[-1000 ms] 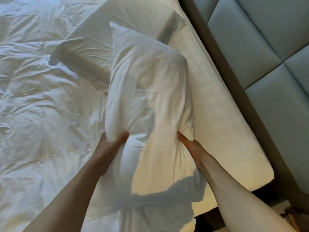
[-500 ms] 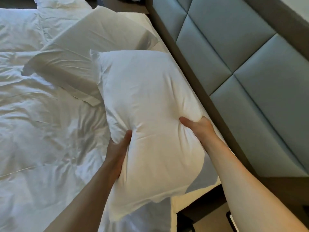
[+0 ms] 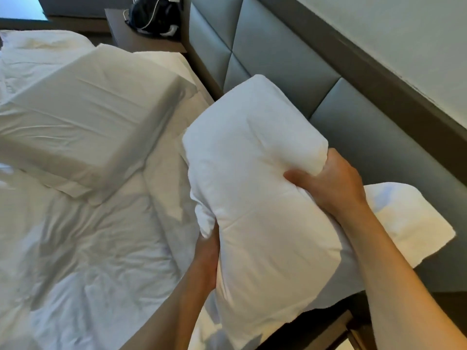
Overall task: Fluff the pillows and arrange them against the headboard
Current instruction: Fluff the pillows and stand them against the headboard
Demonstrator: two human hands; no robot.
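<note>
I hold a plump white pillow (image 3: 255, 188) above the near end of the bed, its far end close to the grey padded headboard (image 3: 285, 69). My left hand (image 3: 206, 258) grips its left edge from below. My right hand (image 3: 331, 180) clutches its right edge, thumb pressed into the fabric. A second white pillow (image 3: 83, 127) lies flat on the bed to the left, a little away from the headboard.
Rumpled white bedding (image 3: 75, 261) covers the mattress on the left. A dark nightstand (image 3: 136, 34) at the far end carries a black bag with white cables. Dark floor and a wooden edge (image 3: 346, 322) show at the bottom right below the bed corner.
Both hands have lifted the pillow and swung it right toward the headboard. My view has tilted up, bringing the nightstand and wall into sight.
</note>
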